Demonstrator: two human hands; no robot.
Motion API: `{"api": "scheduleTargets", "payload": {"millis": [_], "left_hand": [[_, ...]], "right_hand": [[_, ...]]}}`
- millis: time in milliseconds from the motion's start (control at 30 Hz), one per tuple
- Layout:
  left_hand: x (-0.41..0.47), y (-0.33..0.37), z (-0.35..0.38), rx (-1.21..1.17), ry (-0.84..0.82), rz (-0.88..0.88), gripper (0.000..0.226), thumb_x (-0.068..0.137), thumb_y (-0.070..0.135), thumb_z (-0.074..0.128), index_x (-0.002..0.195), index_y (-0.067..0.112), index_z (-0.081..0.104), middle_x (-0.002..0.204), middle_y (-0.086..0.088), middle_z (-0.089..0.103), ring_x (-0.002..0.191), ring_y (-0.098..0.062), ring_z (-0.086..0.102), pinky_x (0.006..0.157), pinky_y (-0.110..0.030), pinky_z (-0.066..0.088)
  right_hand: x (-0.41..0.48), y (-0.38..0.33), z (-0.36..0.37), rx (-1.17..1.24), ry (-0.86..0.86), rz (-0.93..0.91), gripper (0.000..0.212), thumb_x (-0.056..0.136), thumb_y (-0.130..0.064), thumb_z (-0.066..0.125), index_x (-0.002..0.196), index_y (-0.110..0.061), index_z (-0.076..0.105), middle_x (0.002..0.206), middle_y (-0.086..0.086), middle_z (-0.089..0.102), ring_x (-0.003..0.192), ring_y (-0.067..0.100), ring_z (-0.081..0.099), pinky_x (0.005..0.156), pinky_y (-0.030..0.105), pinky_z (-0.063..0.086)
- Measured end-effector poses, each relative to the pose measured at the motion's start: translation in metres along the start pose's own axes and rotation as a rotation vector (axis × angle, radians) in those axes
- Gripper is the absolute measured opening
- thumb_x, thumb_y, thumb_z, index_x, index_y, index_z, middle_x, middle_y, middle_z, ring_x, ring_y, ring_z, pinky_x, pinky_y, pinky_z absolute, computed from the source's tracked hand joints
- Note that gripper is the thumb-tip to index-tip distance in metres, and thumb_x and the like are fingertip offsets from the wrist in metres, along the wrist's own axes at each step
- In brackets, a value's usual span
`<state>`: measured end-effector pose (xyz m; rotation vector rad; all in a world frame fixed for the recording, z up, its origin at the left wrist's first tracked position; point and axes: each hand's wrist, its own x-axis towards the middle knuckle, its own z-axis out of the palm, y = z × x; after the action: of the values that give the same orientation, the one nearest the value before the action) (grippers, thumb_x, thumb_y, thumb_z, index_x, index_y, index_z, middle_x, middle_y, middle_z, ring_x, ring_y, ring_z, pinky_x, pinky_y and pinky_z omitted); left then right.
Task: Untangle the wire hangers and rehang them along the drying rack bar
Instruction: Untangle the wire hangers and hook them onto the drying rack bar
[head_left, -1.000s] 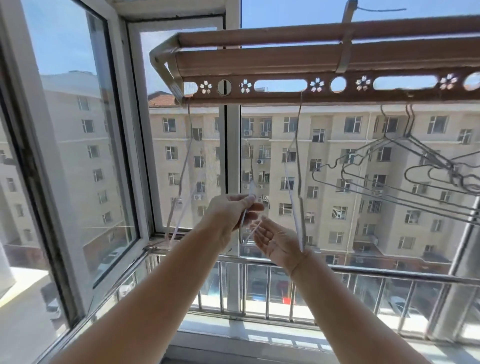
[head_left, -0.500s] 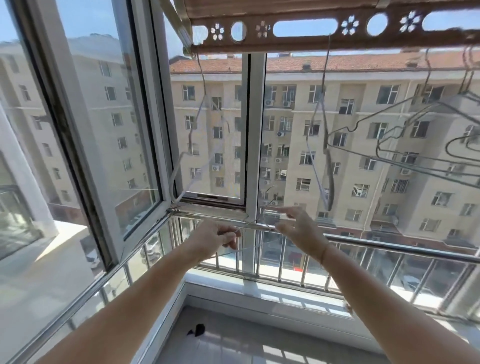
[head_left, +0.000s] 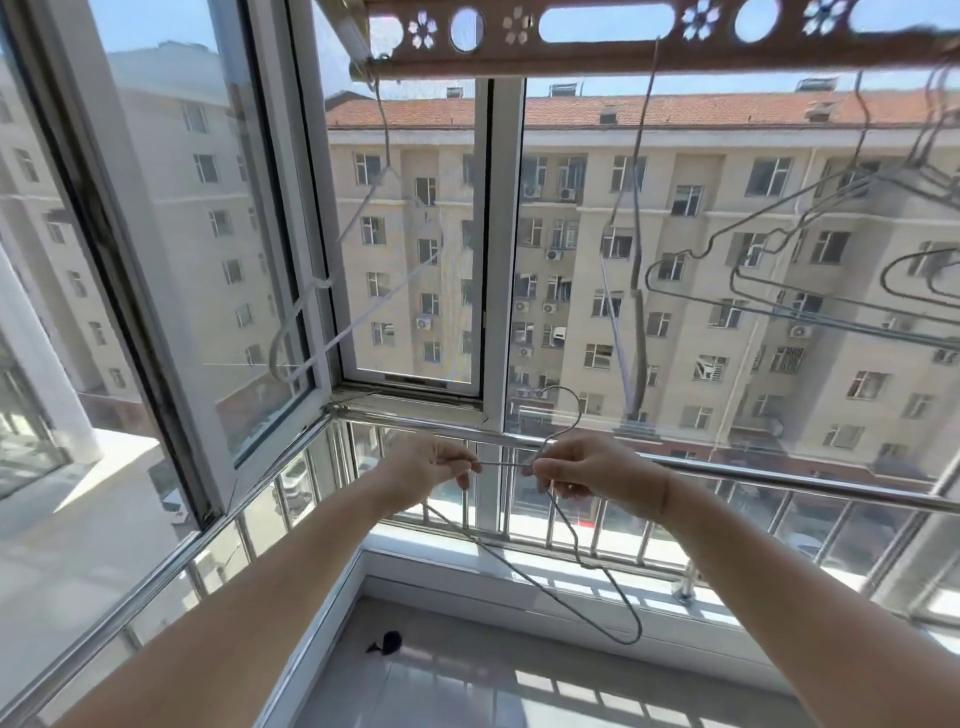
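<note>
Both hands hold one thin grey wire hanger (head_left: 566, 540) low in front of the balcony railing. My left hand (head_left: 431, 467) pinches its wire on the left, my right hand (head_left: 582, 470) grips it by the neck, and its hook curls up above my right hand. The brown drying rack bar (head_left: 649, 52), with flower cut-outs, runs across the top. One hanger (head_left: 332, 291) hangs from its left end, another (head_left: 631, 260) hangs edge-on at the middle. A tangled bunch of wire hangers (head_left: 810, 270) hangs at the right.
A steel railing (head_left: 779, 480) crosses behind my hands. An open window sash (head_left: 171, 249) juts in at the left. A small dark object (head_left: 387, 642) lies on the tiled floor below. Apartment blocks fill the view outside.
My hands have dropped from chest height to the railing level and spread apart along the hanger wire. The view has tilted down, so the rack bar now sits at the top edge.
</note>
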<state>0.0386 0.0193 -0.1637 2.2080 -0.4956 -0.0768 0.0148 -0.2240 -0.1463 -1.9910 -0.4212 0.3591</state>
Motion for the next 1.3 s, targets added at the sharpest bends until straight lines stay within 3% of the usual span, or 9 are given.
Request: {"api": "scheduleTargets", "payload": {"millis": [133,233,300,467,567,700,833,1100,1300], "left_hand": [[0.007,0.001,0.008,-0.032,0.005,-0.001,0.016,0.087,0.018,0.063,0.100,0.018,0.072,0.094,-0.001,0.073,0.094,-0.011,0.066,0.089,-0.023,0.046],[0.011,0.000,0.012,0.094,0.098,0.035,0.028,0.085,0.032,0.063,0.112,0.024,0.066,0.117,0.002,0.065,0.110,-0.010,0.057,0.101,-0.034,0.041],[0.009,0.007,0.015,0.094,0.170,0.078,0.042,0.084,0.034,0.064,0.122,0.017,0.059,0.123,0.003,0.058,0.115,-0.011,0.051,0.100,-0.031,0.039],[-0.010,0.044,0.028,-0.212,0.084,0.075,0.032,0.083,0.040,0.060,0.109,0.020,0.063,0.103,0.004,0.067,0.098,-0.007,0.062,0.078,-0.013,0.047],[-0.023,0.069,0.037,-0.348,0.047,0.078,0.028,0.083,0.040,0.058,0.103,0.022,0.065,0.091,0.006,0.070,0.083,0.002,0.065,0.072,-0.012,0.048],[-0.032,0.097,0.033,-0.490,0.166,0.112,0.020,0.082,0.030,0.062,0.100,0.022,0.065,0.083,-0.002,0.073,0.076,-0.008,0.068,0.070,-0.017,0.051],[-0.025,0.123,0.014,-0.620,0.282,0.158,0.015,0.088,0.013,0.058,0.101,0.015,0.065,0.070,-0.005,0.070,0.056,-0.010,0.061,0.054,-0.016,0.047],[0.004,0.170,-0.011,-0.327,0.576,0.372,0.025,0.095,0.015,0.049,0.085,0.034,0.061,0.056,0.006,0.058,0.037,0.001,0.041,0.042,-0.011,0.031],[0.011,0.190,-0.010,-0.244,0.651,0.398,0.024,0.096,0.019,0.045,0.109,0.019,0.066,0.061,0.013,0.057,0.051,0.008,0.053,0.050,-0.007,0.036]], "right_hand": [[-0.002,0.001,0.003,0.255,-0.043,0.057,0.020,0.083,-0.019,0.062,0.094,-0.003,0.066,0.069,0.003,0.062,0.048,0.005,0.047,0.046,0.015,0.039],[-0.002,-0.001,0.005,0.377,-0.089,0.062,0.025,0.074,-0.024,0.067,0.089,-0.004,0.066,0.069,0.003,0.060,0.050,0.006,0.046,0.047,0.015,0.040],[0.000,-0.003,0.006,0.464,-0.087,0.059,0.022,0.074,-0.021,0.067,0.088,-0.004,0.066,0.071,0.004,0.061,0.050,0.007,0.048,0.047,0.015,0.042],[0.007,-0.020,0.004,0.676,0.027,-0.056,0.019,0.076,-0.013,0.064,0.088,0.001,0.063,0.069,0.004,0.063,0.049,0.006,0.054,0.048,0.015,0.048],[0.012,-0.038,-0.001,0.738,0.161,-0.171,0.023,0.075,-0.013,0.064,0.091,0.003,0.062,0.067,0.004,0.063,0.048,0.006,0.053,0.049,0.016,0.047],[0.024,-0.070,-0.009,0.797,0.358,-0.338,0.015,0.084,-0.009,0.060,0.093,0.002,0.064,0.068,0.003,0.062,0.050,0.006,0.051,0.048,0.015,0.045],[0.033,-0.109,-0.011,0.807,0.458,-0.471,0.010,0.084,-0.012,0.063,0.090,-0.005,0.067,0.064,-0.001,0.061,0.050,0.005,0.046,0.050,0.015,0.041],[0.051,-0.159,-0.039,1.022,0.478,-0.652,0.010,0.087,-0.012,0.059,0.090,-0.006,0.066,0.063,0.000,0.059,0.045,0.005,0.045,0.042,0.016,0.036],[0.059,-0.174,-0.051,1.095,0.386,-0.673,0.015,0.086,-0.022,0.056,0.094,-0.013,0.064,0.056,-0.007,0.056,0.043,0.003,0.041,0.043,0.017,0.033]]}}
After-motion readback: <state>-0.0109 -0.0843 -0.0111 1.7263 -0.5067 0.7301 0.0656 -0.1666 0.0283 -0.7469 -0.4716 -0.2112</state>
